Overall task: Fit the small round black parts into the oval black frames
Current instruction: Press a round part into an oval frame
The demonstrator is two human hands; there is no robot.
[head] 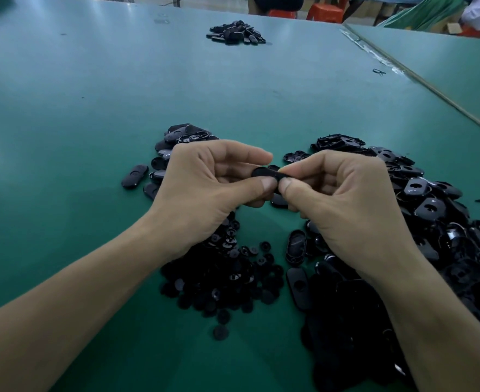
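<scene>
Both grips pinch one oval black plastic frame [264,173] above the green tabletop [91,137]: left hand [204,188] and right hand [343,199], thumbs meeting on it, fingers curled. Heap of small round black plastic parts [227,281] lies under the wrists. Loose oval frames pile [436,216] right, smaller pile [173,145] behind left hand.

Dim, cool overhead light leaves pale streaks of glare on the far left of the matte green surface [63,66]. The near heap of small round black parts [219,281] sinks into shadow, detail lost. Wide-angle bending curves the edges; the image is soft throughout.
</scene>
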